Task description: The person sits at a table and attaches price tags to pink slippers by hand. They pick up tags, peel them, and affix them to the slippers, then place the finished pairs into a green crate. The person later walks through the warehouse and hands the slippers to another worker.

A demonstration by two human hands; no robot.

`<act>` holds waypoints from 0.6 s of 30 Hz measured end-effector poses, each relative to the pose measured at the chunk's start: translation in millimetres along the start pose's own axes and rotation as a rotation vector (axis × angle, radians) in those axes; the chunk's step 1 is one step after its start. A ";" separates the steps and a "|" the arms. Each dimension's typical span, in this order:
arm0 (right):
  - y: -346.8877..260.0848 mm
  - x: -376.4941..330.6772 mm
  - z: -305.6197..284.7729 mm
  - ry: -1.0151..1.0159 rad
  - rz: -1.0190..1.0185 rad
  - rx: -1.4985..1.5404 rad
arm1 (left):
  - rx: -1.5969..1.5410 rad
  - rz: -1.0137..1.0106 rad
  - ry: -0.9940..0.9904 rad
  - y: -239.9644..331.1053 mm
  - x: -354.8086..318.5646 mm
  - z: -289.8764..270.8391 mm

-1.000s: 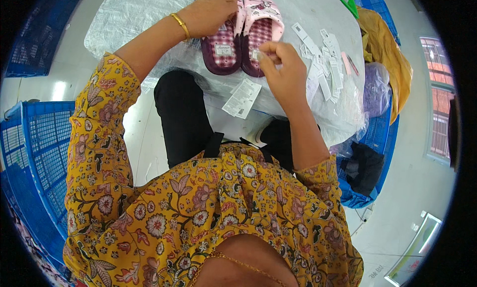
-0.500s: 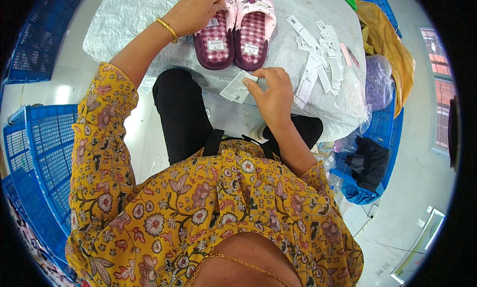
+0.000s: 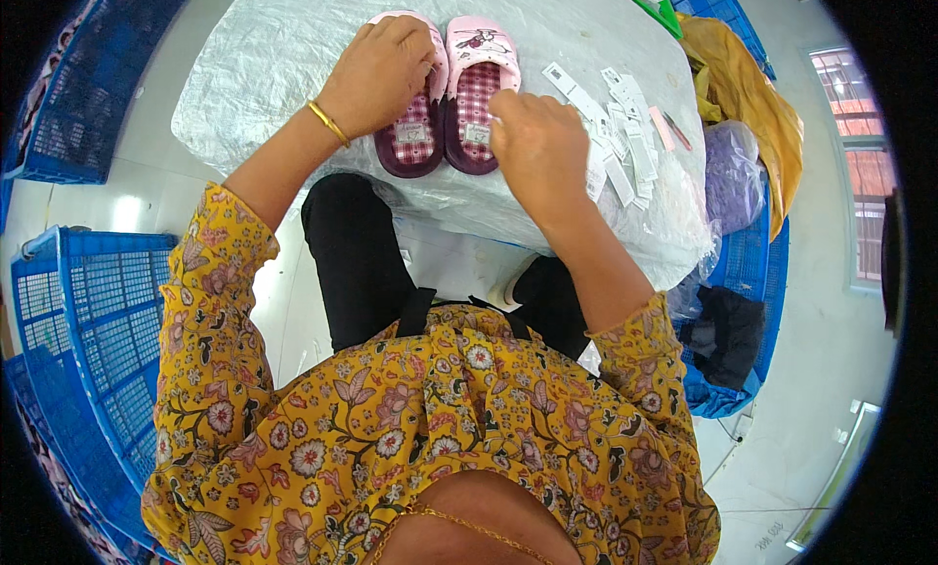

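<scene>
A pair of pink slippers with dark maroon soles and plaid insoles lies side by side on the plastic-covered table, toes pointing away from me. My left hand (image 3: 384,74) is closed at the opening of the left slipper (image 3: 408,143), its fingertips curled over the pink upper's edge. Beside the right slipper (image 3: 476,125), my right hand (image 3: 542,152) is closed and slightly blurred, with thumb and forefinger near the upper's edge. Its palm side is turned from view, so what it holds, if anything, is hidden. White tags (image 3: 625,125) lie in a loose pile right of that hand.
A pen (image 3: 676,131) and a pink card (image 3: 661,128) lie past the tags. A green tray (image 3: 664,10) sits at the table's far right. Blue crates (image 3: 122,321) stand at left; a yellow cloth (image 3: 747,96) and a purple bag (image 3: 733,174) are at right.
My right hand has moved up and right, from below the slippers to beside the right one. The white tag it held no longer shows. My left hand stays at the left slipper.
</scene>
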State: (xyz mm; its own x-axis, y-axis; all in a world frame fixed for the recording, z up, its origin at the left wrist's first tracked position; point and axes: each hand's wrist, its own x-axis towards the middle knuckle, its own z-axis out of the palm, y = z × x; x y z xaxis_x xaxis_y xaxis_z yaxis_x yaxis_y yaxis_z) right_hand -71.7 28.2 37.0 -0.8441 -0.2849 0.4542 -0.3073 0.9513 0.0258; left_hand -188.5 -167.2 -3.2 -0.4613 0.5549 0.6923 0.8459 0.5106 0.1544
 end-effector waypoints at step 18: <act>-4.4 -8.9 32.9 -0.129 0.302 0.527 | -1.091 -0.752 -0.055 25.7 -16.8 -0.5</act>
State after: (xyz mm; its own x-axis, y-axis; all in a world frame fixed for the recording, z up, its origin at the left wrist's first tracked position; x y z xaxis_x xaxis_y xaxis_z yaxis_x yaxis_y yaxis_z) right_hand -77.2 22.7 3.6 -0.9638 -0.0560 0.2607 -0.1947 0.8157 -0.5447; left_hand -158.8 -163.7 -10.6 -0.8972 0.4099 0.1644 0.1495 -0.0682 0.9864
